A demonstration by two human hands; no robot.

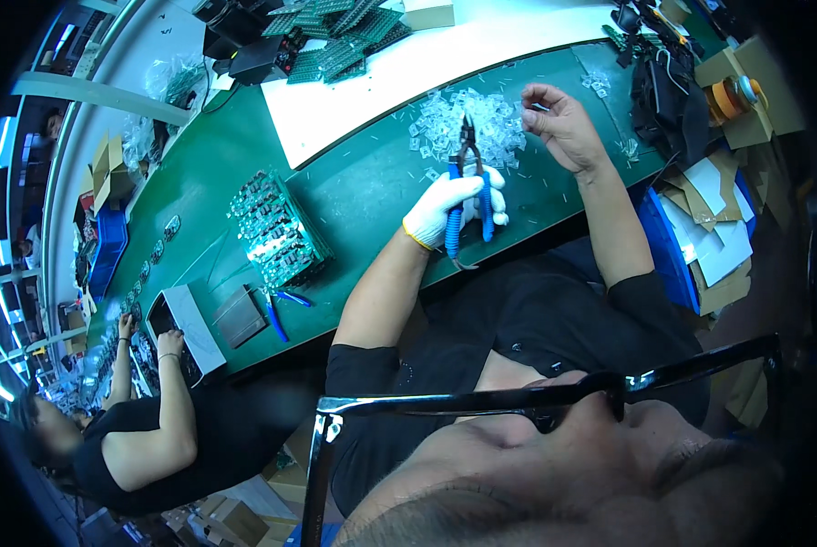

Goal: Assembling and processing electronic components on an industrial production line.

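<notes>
My left hand (454, 205), in a white glove with a yellow cuff, is wrapped round the blue handles of a pair of cutting pliers (467, 150). Their dark jaws point away from me, over the near side of a heap of small clear plastic pieces (495, 123). To the right of that heap my bare right hand (559, 128) is raised, fingers curled and thumb tip close to the fingertips. Anything tiny between them is too small to make out. Loose clear slivers lie scattered around the heap on the green work surface (363, 205).
A stack of green circuit boards (281, 232) stands left of me, with another blue-handled tool (276, 314) near the table edge. More green boards (344, 46) are piled at the back. A co-worker (153, 428) works at a grey box (190, 328). Right sits a blue bin (668, 246) of cardboard.
</notes>
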